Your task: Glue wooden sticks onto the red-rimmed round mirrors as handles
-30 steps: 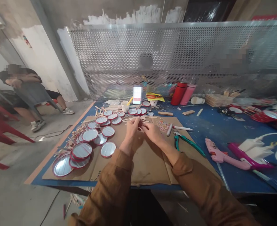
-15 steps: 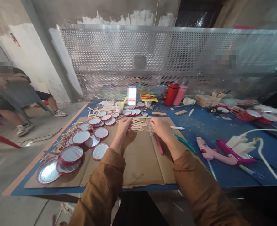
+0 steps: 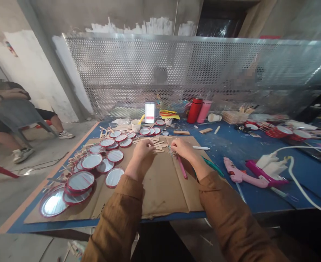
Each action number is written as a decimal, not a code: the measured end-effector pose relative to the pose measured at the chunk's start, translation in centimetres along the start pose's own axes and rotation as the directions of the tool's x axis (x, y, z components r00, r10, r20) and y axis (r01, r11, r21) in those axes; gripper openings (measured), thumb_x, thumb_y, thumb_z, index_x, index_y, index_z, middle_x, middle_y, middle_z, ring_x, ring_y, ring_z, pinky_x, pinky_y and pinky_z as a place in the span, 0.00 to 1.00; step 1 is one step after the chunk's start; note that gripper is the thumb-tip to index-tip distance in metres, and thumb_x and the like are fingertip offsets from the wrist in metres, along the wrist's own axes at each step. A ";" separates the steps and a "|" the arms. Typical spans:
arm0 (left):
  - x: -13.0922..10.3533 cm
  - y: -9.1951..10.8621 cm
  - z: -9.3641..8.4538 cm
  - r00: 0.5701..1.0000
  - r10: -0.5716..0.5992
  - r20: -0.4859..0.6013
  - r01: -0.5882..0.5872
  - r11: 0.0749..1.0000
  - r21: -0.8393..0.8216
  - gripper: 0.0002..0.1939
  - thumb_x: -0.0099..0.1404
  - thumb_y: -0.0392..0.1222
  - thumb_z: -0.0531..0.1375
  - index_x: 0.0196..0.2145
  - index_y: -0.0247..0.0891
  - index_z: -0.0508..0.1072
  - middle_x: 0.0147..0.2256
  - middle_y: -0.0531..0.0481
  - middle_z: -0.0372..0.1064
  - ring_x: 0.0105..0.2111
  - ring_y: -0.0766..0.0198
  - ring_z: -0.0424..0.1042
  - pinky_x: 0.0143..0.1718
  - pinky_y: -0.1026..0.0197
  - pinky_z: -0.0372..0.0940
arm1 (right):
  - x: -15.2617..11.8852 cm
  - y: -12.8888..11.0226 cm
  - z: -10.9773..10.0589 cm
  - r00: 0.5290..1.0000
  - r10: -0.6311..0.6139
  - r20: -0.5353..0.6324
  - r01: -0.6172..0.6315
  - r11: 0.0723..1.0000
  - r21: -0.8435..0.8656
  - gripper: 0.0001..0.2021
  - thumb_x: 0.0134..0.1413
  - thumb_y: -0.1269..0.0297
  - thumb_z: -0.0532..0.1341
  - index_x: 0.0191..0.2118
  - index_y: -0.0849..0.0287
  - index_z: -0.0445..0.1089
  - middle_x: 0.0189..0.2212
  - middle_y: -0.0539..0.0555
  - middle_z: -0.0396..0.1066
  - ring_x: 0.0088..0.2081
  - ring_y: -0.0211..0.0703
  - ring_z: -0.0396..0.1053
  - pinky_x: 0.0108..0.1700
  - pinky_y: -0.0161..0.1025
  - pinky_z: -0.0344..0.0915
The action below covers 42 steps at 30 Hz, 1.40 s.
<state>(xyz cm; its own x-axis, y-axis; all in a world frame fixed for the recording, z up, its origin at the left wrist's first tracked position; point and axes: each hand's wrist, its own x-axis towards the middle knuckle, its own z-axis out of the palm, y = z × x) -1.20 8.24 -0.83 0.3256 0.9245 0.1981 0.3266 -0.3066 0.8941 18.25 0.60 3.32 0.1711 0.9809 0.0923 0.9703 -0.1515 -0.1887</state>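
My left hand (image 3: 144, 152) is raised over the cardboard (image 3: 160, 185) with thumb and fingers curled together. Whatever it may pinch is too small to make out. To its right, my right hand (image 3: 182, 148) has its fingers pressed together, pointing down beside a wispy, pale tangle of strands (image 3: 172, 153); its fingertips' contents are hidden. Between and behind the hands lie several flat wooden sticks (image 3: 158, 146). A pink marker-like stick (image 3: 181, 167) rests below the right hand. Several round, shiny discs with red rims (image 3: 92, 161) lie piled to the left, some overlapping wooden sticks.
On the blue table (image 3: 217, 142) stand a paper cup (image 3: 136, 126), a lit phone (image 3: 149, 112), and red (image 3: 194, 110) and pink bottles (image 3: 204, 112). A pink glue gun (image 3: 238, 175) lies right, near a purple power strip (image 3: 258, 173) with cables. Perforated metal screen (image 3: 138, 65) behind; a seated person (image 3: 7, 98) left.
My view has shifted slightly, so table objects appear a little further left. Both hands stay close over the same spot, their fingers still drawn together.
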 end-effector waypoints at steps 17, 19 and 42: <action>0.0 -0.4 -0.4 0.979 -0.010 0.201 -0.103 0.833 0.544 0.04 0.52 0.37 0.63 0.28 0.38 0.78 0.30 0.47 0.73 0.35 0.58 0.68 0.41 0.59 0.60 | 1.2 6.1 -1.0 0.854 0.519 -0.020 -0.519 0.854 -0.016 0.15 0.56 0.68 0.59 0.48 0.61 0.75 0.46 0.69 0.74 0.50 0.53 0.72 0.47 0.42 0.67; 0.0 -0.3 -0.5 0.975 -0.021 0.223 -0.105 0.836 0.538 0.03 0.51 0.39 0.64 0.27 0.39 0.78 0.29 0.48 0.73 0.34 0.58 0.67 0.40 0.60 0.59 | 1.4 6.0 -0.7 0.867 0.499 -0.006 -0.499 0.866 -0.027 0.16 0.54 0.65 0.62 0.49 0.61 0.75 0.46 0.68 0.74 0.50 0.53 0.72 0.47 0.41 0.66; -1.2 1.0 0.1 0.990 -0.060 0.131 -0.006 0.891 0.454 0.04 0.60 0.36 0.57 0.27 0.38 0.66 0.28 0.50 0.66 0.29 0.64 0.61 0.32 0.62 0.53 | 0.7 3.3 -1.3 0.955 0.267 0.126 -0.255 0.961 -0.106 0.10 0.53 0.65 0.60 0.38 0.62 0.77 0.42 0.63 0.77 0.45 0.50 0.74 0.35 0.34 0.63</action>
<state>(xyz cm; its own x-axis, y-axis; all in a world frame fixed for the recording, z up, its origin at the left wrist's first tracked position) -1.17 6.76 -0.19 0.4187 0.9037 0.0899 0.6918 -0.3815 0.6131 21.84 0.66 4.05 0.4013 0.9119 -0.0856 0.9071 -0.4086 -0.1012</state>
